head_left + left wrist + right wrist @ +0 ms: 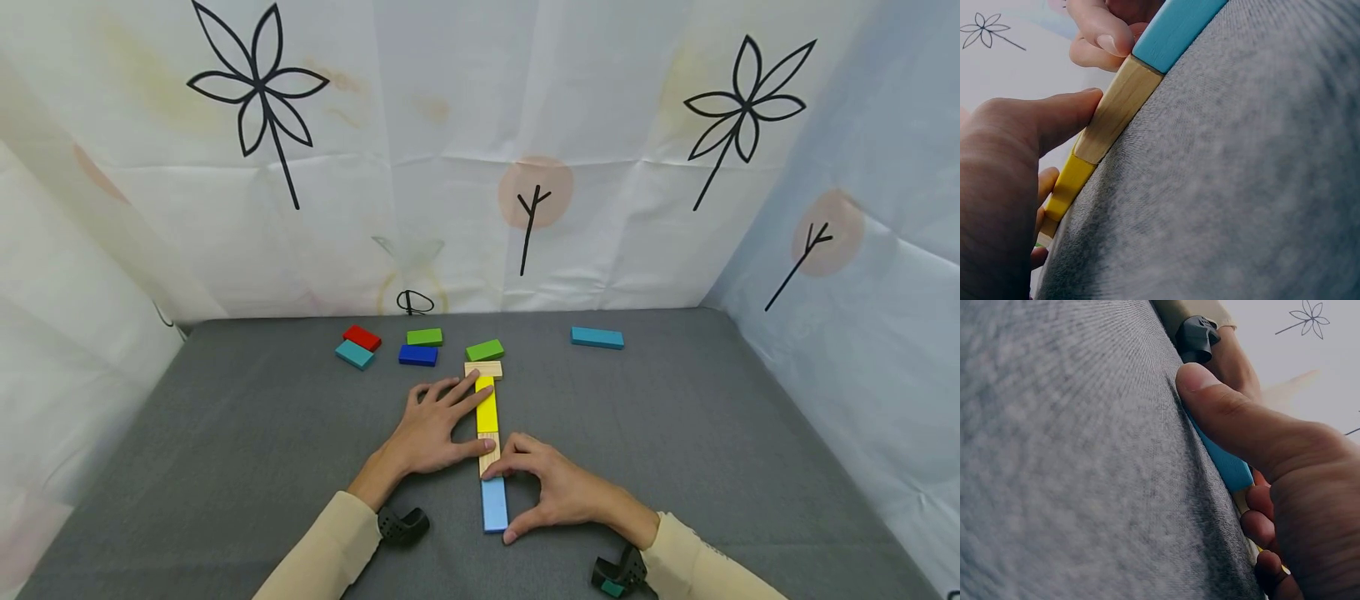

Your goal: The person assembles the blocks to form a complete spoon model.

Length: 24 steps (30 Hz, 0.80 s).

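A line of flat blocks runs toward the front: a crosswise wooden block, a yellow block, a second wooden block and a light blue block, which touches the wooden one end to end. My left hand lies spread from the left, fingertips on the far blocks and thumb on the second wooden block. From the right, my right hand spans the light blue block, thumb at its near right corner and curled fingers by its far end, where it meets the wooden block.
Behind the line, a green block stands near the crosswise wooden one. Farther left are another green block, a dark blue block, a red block and a teal block. A blue block lies at the back right.
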{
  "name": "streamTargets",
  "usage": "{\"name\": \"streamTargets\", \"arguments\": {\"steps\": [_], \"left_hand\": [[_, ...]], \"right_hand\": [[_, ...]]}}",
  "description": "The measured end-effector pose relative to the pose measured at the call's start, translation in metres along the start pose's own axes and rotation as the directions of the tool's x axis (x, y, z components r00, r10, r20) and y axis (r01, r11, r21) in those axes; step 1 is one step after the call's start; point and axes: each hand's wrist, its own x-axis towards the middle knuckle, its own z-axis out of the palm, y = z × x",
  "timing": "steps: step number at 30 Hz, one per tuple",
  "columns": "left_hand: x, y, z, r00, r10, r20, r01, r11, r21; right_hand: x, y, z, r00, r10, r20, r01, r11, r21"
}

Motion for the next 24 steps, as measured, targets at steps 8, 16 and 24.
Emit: {"name": "streamTargets", "arguments": {"steps": [8, 16, 24], "left_hand": [[0.0006, -0.0009, 0.0003, 1.000, 0.001, 0.002, -0.001, 1.000, -0.001], [0.0003, -0.0015, 0.0006, 1.000, -0.001, 0.000, 0.001, 1.000, -0.010], [-0.0001, -0.0011, 0.0000, 1.000, -0.003, 0.004, 0.003, 1.000, -0.009]], "right_hand": [[0.0002, 0.0022, -0.0004, 1.000, -0.010, -0.019, 0.011, 1.000, 0.029], [0.0009, 0.0017, -0.0004, 1.000, -0.004, -0.021, 0.004, 1.000, 0.024], [0.0009, 0.0005, -0.0013, 1.000, -0.015, 0.007, 0.016, 1.000, -0.026]]}}
